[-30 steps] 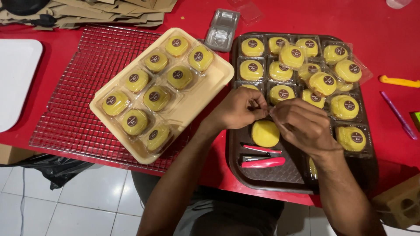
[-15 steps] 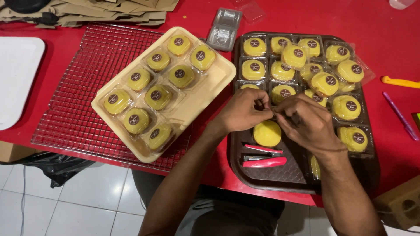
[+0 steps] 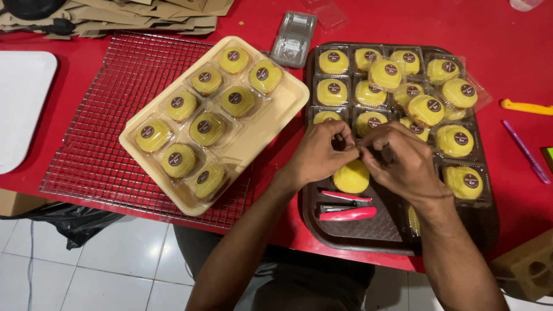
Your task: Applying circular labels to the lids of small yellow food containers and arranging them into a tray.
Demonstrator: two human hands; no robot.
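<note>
Pinching something tiny together, left hand (image 3: 324, 151) and right hand (image 3: 398, 161) hover over the brown tray's (image 3: 368, 239) middle. Yellow cake (image 3: 351, 177) below; red stapler (image 3: 347, 213) near the front edge. Beige tray (image 3: 271, 124) holds round-labelled clear packs.

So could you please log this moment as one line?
left hand | right hand | fingertips meet over yellow cake | dark tray

Two bare forearms reach in from the bottom edge, uncovered from wrist to elbow; no sleeve reaches into view on either one. The left hand (image 3: 319, 154) and the right hand (image 3: 403, 161) carry no gloves, rings, bracelets or watch. Fingernails are short, as far as they show. Fine hair shows along both forearms. Below the table edge, between the arms, a strip of dark grey clothing (image 3: 299, 282) covers the lap; its cut cannot be told.
</note>
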